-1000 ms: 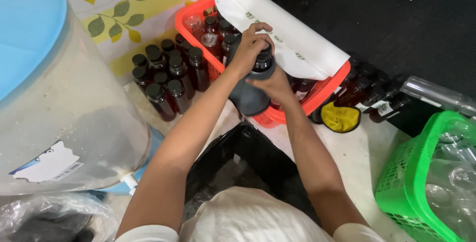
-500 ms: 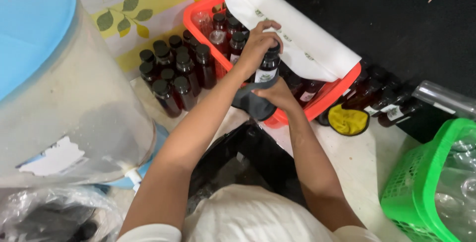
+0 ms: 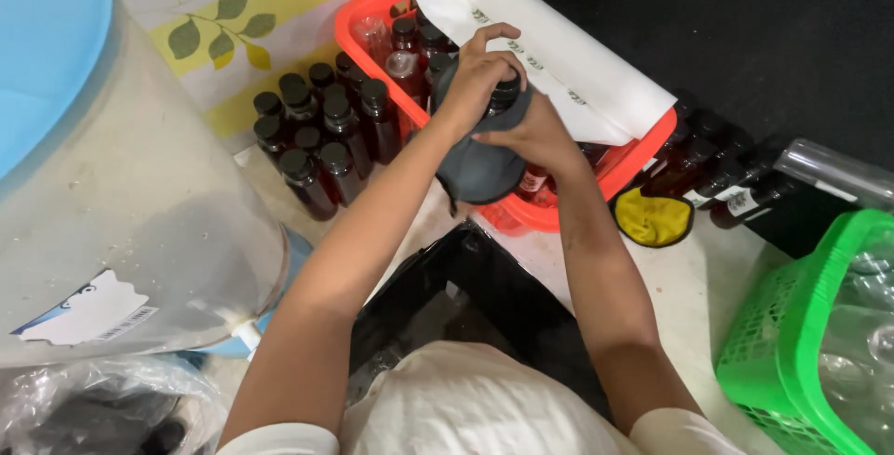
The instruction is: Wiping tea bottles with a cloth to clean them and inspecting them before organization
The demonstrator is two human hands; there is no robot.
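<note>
- Hands meet above the near rim of the red basket (image 3: pixel 549 217): the left hand (image 3: pixel 480 73) is clamped over the black cap of a dark glass bottle (image 3: pixel 504 94), and the right hand (image 3: pixel 533 134) is closed on the grey cloth (image 3: pixel 480 168) wrapped around the bottle's body.
- More capped bottles stand inside the basket, beneath a roll of white paper (image 3: pixel 568 54) lying across it.
- A cluster of brown bottles (image 3: pixel 317 138) stands on the floor just left of the basket.
- A yellow cloth (image 3: pixel 652 217) lies to the right, near a green basket (image 3: pixel 792 362).
- A large clear water jug (image 3: pixel 121 203) fills the left side.
</note>
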